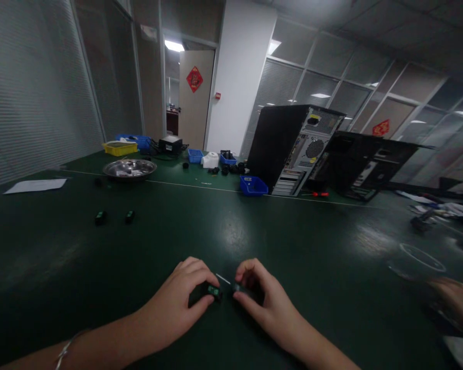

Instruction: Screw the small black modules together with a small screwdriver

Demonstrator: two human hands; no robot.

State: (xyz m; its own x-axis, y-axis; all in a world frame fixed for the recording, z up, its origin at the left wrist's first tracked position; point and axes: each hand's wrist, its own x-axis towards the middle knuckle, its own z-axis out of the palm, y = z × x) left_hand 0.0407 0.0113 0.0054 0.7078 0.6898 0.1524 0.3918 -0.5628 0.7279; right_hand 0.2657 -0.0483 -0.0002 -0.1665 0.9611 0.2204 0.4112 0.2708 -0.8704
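In the head view, my left hand (181,290) is closed around a small black part with a green circuit board (215,292), thumb and fingers at its sides. Just to the right, my right hand (268,298) pinches a small dark piece (237,287) between thumb and fingertips; blur hides its kind. A thin silver rod (223,279) sticks out to the left from near that piece, above the black part. The two held pieces are slightly apart. Farther off on the left, two similar black parts, one nearer the edge (100,217) and one beside it (129,216), stand on the green table.
A metal bowl (110,173) and a paper sheet (34,186) lie at the far left. A blue bin (253,191) stands before a black computer tower (273,141). At right, another person's blurred hand (457,300) is near a clear round object (422,257).
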